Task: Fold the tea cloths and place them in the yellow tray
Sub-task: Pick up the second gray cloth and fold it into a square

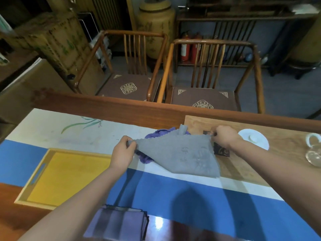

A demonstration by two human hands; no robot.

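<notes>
A grey tea cloth (182, 153) hangs stretched above the table, pinched at two upper corners. My left hand (122, 152) grips its left corner and my right hand (225, 137) grips its right corner; the lower corner droops toward the blue runner. A crumpled purple cloth (160, 132) lies behind and under the grey one, partly hidden. The yellow tray (69, 173) with a pale wooden rim sits to the left, nothing inside it. A folded purple striped cloth (119, 223) lies at the near edge.
A white saucer (255, 138) and a glass pitcher (314, 150) stand at the right on a wooden board (286, 145). A dark square coaster (221, 150) lies under my right wrist. Two wooden chairs (213, 75) stand beyond the table.
</notes>
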